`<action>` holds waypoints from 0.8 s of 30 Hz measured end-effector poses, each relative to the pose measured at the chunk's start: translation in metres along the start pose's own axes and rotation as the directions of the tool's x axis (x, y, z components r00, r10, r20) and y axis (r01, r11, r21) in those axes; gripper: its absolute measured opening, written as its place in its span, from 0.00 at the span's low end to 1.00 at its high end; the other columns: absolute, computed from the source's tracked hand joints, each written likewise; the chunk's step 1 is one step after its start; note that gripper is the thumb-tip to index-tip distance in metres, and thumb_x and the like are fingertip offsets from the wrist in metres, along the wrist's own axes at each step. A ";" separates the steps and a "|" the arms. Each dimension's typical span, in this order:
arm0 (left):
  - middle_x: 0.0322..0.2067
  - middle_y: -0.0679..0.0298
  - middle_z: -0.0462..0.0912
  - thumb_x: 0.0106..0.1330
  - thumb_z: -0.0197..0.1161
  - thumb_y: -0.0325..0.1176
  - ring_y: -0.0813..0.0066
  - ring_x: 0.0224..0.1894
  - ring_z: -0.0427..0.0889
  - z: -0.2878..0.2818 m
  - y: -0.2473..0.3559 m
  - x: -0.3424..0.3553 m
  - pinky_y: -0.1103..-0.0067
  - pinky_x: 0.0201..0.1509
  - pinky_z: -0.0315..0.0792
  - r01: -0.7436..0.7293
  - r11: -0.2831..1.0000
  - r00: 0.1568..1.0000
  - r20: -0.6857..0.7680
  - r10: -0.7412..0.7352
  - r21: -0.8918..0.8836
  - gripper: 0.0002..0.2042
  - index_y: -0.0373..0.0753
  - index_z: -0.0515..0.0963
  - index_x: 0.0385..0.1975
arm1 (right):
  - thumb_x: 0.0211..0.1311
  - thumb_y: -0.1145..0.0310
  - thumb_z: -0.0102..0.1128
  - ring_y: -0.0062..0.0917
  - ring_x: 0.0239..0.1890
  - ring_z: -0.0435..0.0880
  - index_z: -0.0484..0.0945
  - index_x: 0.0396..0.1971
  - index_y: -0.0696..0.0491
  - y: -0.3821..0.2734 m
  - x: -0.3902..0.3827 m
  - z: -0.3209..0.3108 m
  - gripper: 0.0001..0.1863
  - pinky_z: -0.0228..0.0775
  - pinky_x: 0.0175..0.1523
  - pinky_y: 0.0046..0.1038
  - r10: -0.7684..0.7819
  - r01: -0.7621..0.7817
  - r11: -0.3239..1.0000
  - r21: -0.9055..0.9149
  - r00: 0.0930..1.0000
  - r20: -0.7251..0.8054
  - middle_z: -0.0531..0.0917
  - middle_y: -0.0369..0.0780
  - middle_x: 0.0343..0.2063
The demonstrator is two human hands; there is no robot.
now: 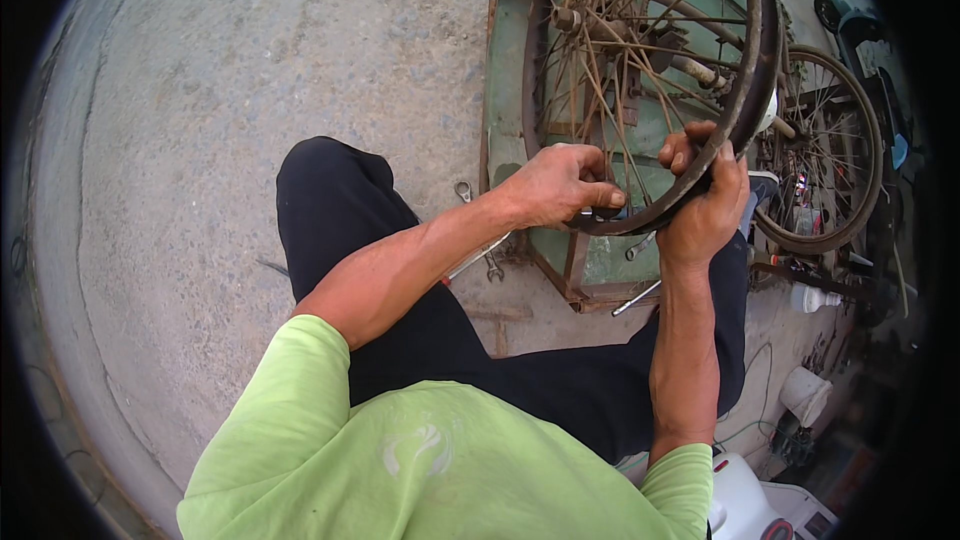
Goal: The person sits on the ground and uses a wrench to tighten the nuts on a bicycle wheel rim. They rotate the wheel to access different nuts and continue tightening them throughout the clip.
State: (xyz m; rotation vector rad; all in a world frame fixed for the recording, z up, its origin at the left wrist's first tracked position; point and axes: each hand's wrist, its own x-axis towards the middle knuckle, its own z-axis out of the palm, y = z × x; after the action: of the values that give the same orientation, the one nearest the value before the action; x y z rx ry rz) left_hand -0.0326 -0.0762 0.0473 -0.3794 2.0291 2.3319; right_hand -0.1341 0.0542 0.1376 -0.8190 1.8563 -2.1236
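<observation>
A rusty spoked wheel (752,50) stands up in front of me, tilted, with its brown hub (605,30) and thin spokes facing me. My right hand (703,210) is closed round the lower right of its rim, with fingers showing on the inner side. My left hand (562,185) is closed at the bottom of the rim, thumb and forefinger pinched over its inner edge. A small dark piece sits by that thumb, too hidden to name. Under the wheel is a green metal panel (505,90) with a worn frame.
A ring-ended spanner (463,192) and an open-ended spanner (494,268) lie on the concrete (220,70) near my left knee. A metal rod (637,298) rests by the panel's near corner. Another wheel (876,145) stands to the right. A white container (735,490) is at lower right.
</observation>
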 end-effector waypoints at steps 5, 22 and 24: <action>0.34 0.63 0.86 0.71 0.75 0.40 0.76 0.34 0.83 -0.015 -0.011 -0.002 0.76 0.36 0.78 0.026 0.999 0.997 0.073 -0.024 -0.033 0.16 0.31 0.81 0.43 | 0.76 0.58 0.51 0.25 0.34 0.80 0.80 0.45 0.64 0.018 -0.018 0.000 0.21 0.74 0.44 0.29 -0.019 0.017 0.999 0.048 0.998 0.053 0.81 0.41 0.30; 0.45 0.37 0.87 0.63 0.73 0.46 0.38 0.53 0.86 0.001 -0.027 0.015 0.54 0.58 0.80 0.160 0.756 0.968 -0.250 0.005 0.635 0.22 0.31 0.82 0.43 | 0.73 0.54 0.50 0.26 0.34 0.79 0.80 0.43 0.64 0.071 -0.058 -0.008 0.24 0.74 0.44 0.32 -0.114 0.115 0.993 -0.012 0.993 0.039 0.82 0.43 0.33; 0.44 0.37 0.88 0.62 0.73 0.45 0.37 0.53 0.86 0.003 -0.031 0.017 0.54 0.58 0.80 0.145 0.741 0.961 -0.271 0.052 0.655 0.22 0.30 0.82 0.43 | 0.74 0.52 0.52 0.26 0.34 0.84 0.82 0.45 0.64 0.075 -0.058 -0.009 0.26 0.77 0.41 0.29 -0.138 0.138 0.990 -0.002 0.990 0.021 0.84 0.41 0.29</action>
State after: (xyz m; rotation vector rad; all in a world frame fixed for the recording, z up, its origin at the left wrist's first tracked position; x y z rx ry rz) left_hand -0.0438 -0.0712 0.0146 -0.7182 2.7543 1.3958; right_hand -0.1061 0.0761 0.0489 -0.9934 1.8433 -2.1836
